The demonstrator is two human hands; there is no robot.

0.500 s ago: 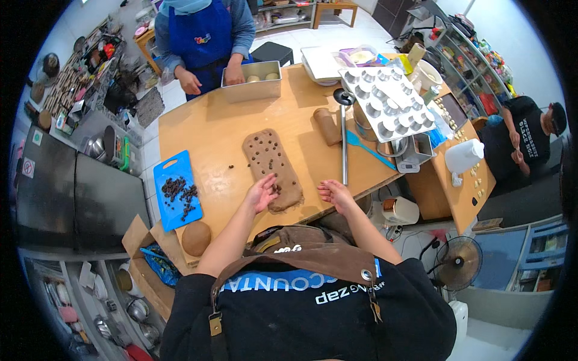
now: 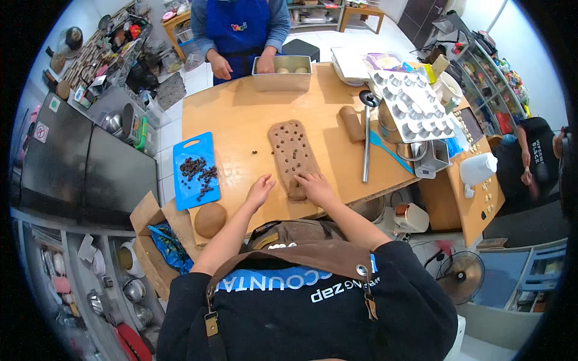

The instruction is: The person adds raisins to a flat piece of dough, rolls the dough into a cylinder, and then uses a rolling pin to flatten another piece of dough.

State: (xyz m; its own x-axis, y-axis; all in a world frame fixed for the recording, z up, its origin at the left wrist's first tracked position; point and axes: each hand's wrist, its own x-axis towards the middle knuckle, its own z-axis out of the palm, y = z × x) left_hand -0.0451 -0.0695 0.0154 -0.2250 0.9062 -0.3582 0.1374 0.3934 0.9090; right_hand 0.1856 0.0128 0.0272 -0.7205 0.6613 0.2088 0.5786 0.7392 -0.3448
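Observation:
A flat strip of brown dough (image 2: 289,138), dotted with dark chocolate chips, lies lengthwise in front of me on the wooden table. My right hand (image 2: 317,189) rests on its near end from the right, fingers stretched over the surface. Just left of that end, my left hand (image 2: 260,191) hovers empty, its fingers apart. A blue cutting board (image 2: 208,144) at the left holds a loose heap of chocolate chips (image 2: 195,170). Near the table's left corner sits a round brown dough ball (image 2: 211,220). A rolled brown dough piece (image 2: 351,124) lies to the right of the strip.
Across the table (image 2: 241,114), a co-worker in a blue apron (image 2: 236,27) reaches into a metal loaf tin (image 2: 283,83) holding dough balls. At right are a ladle (image 2: 366,144), a blue spatula (image 2: 391,153), a muffin tray (image 2: 412,105) and a white jug (image 2: 478,168). Another person sits far right.
My right hand has moved left from beside the strip onto its near end. My left hand has come off the dough to its left side. The whole view has shifted.

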